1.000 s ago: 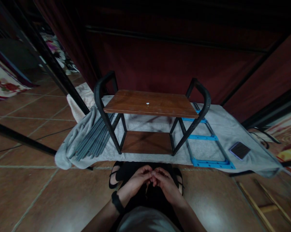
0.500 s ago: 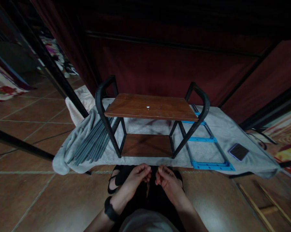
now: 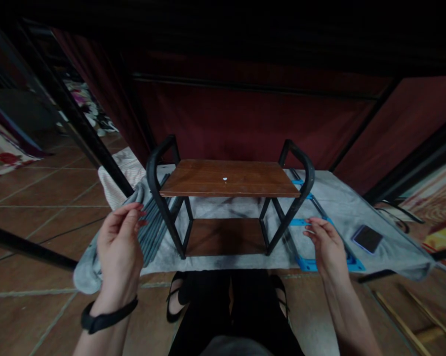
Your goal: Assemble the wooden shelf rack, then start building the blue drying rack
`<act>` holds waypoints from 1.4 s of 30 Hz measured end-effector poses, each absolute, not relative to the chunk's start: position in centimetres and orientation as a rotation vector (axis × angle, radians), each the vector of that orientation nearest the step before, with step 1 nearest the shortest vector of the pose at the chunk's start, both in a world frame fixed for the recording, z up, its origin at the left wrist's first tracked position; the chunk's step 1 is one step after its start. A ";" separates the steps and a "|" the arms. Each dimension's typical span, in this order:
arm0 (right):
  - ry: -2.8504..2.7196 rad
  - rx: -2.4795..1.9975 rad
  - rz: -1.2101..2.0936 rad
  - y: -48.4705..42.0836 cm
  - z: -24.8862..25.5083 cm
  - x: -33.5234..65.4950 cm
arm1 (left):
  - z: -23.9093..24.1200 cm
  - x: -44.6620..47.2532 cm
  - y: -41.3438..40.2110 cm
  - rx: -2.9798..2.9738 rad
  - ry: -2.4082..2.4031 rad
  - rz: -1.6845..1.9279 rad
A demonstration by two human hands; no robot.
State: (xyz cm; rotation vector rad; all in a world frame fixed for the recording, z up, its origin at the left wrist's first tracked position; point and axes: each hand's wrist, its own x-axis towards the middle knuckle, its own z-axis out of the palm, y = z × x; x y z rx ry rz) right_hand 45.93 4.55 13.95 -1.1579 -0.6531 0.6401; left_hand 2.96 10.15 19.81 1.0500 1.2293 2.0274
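Note:
A small two-tier rack with brown wooden shelves and black metal side frames stands on a grey cloth on the tiled floor. My left hand is raised to the left of the rack, fingers loosely stretched, holding nothing, above a bundle of grey rods. My right hand hovers to the right of the rack, fingers apart, over a blue and black ladder-like frame lying on the cloth. A black band is on my left wrist.
A dark phone lies on the cloth at the right. Black poles cross at the left. A dark red fabric wall stands behind the rack. Wooden sticks lie at the bottom right. My sandalled feet are below.
My hands were together, pinched near my lap. They have come apart and risen, the left towards the rack's left side, the right towards its right side. The view has tilted up slightly.

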 end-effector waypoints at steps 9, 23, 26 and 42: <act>-0.906 -1.106 0.474 8.9 19.1 46.2 | 21.4 3.6 13.3 0.953 1.116 1.973; -1.075 -1.141 0.478 10.8 21.6 45.9 | 23.1 3.2 14.8 0.974 1.104 1.902; -1.076 -1.122 0.492 11.1 22.3 45.9 | 24.0 3.2 15.3 1.019 1.100 1.903; -0.995 -1.076 0.607 11.1 23.5 45.7 | 24.9 3.1 15.4 1.108 1.121 1.783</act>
